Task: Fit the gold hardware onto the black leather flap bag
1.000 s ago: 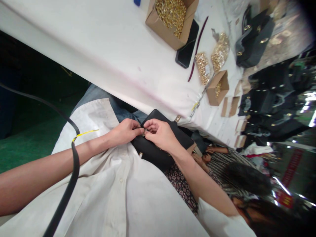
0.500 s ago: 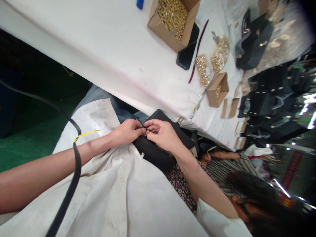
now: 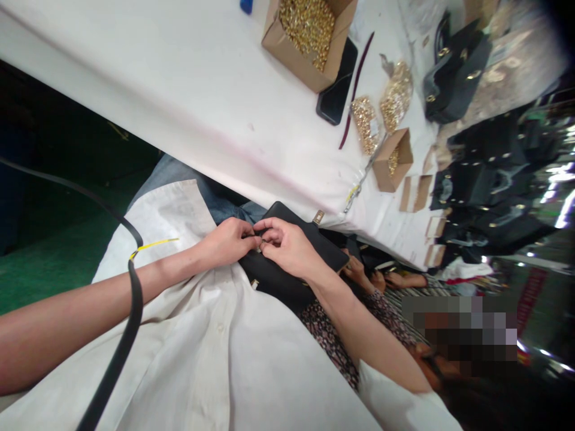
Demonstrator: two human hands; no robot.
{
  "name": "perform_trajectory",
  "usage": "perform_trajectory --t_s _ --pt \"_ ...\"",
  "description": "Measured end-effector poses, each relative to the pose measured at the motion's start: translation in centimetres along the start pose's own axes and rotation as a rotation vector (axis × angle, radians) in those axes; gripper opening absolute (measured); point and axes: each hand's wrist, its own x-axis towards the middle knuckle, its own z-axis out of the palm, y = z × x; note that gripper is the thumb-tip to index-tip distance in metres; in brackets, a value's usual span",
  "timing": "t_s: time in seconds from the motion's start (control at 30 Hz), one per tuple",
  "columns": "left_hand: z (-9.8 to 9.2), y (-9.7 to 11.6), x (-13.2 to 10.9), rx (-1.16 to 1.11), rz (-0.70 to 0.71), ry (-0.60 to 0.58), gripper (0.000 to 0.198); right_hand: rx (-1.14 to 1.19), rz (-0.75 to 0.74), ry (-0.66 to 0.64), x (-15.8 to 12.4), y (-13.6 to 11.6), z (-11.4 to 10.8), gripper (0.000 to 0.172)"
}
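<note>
On my lap lies a black handbag (image 3: 287, 290), its flap (image 3: 330, 248) lifted and bearing a gold-coloured clasp plate (image 3: 318, 217). Another small gold-coloured fitting (image 3: 254, 285) sits on the near side of the bag. My left hand (image 3: 230, 240) is closed in a pinch over the bag's left end. Facing it, my right hand (image 3: 286, 246) has thumb and fingers drawn together, and the fingertips of both hands meet. Something tiny with a metallic glint is between them, mostly hidden by the fingers.
The white table (image 3: 179, 90) carries a cardboard box of gold-coloured hardware (image 3: 296, 63), a phone (image 3: 336, 90), a dark red strip (image 3: 357, 90), bags of fittings (image 3: 366, 123) and a smaller box (image 3: 392, 161). Black handbags (image 3: 458, 72) stand beyond. A co-worker's hand (image 3: 357, 269) is close at right.
My hands stay pinched together at the same spot on the bag, with small finger movements. The view has shifted slightly. Co-workers' hands at the right now show more.
</note>
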Motion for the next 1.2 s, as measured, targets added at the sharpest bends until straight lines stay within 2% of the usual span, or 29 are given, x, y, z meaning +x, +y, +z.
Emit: perform_trajectory --t_s 0.2,0.4,0.63,0.83,1.0,1.2 --pt "0.0 0.2 0.1 0.011 0.004 0.002 0.037 0.003 0.005 0.062 -0.4 0.0 0.0 0.035" --pt "0.2 0.1 0.2 -0.004 0.005 0.005 0.035 -0.144 -0.032 0.102 -0.9 -0.5 0.0 0.024" --pt "0.6 0.1 0.2 -0.054 0.004 0.04 0.032 -0.358 -0.065 0.173 -1.0 -1.1 0.2 0.035" --pt "0.6 -0.3 0.4 -0.043 0.03 0.047 0.032 -0.451 -0.08 0.243 -1.4 -1.1 0.8 0.029" --pt "0.6 -0.2 0.3 -0.023 0.034 0.042 0.032 -0.388 -0.062 0.241 -1.2 -0.8 0.8 0.03" --pt "0.5 -0.1 0.2 0.022 0.0 0.05 0.033 -0.123 0.049 0.13 -0.6 -0.6 0.3 0.044"
